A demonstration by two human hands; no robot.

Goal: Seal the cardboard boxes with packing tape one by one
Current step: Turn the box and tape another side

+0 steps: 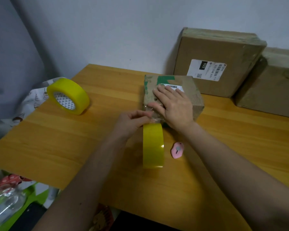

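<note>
A small cardboard box (193, 95) with green marks and a barcode label lies in the middle of the wooden table (73, 139). My right hand (173, 105) rests flat on its top, fingers straight, pressing down clear tape. My left hand (132, 121) pinches the strip of tape at the box's near edge. A yellow tape roll (153, 145) stands on edge just below that hand, joined to the strip. A second yellow tape roll (68, 95) lies tilted at the table's left edge.
A pink box cutter (178, 150) lies right of the near roll. Two larger cardboard boxes (215, 64) (270, 90) lean against the wall at the back right. Patterned cloth (32, 100) and a clear plastic bottle (5, 199) sit off the table's left side.
</note>
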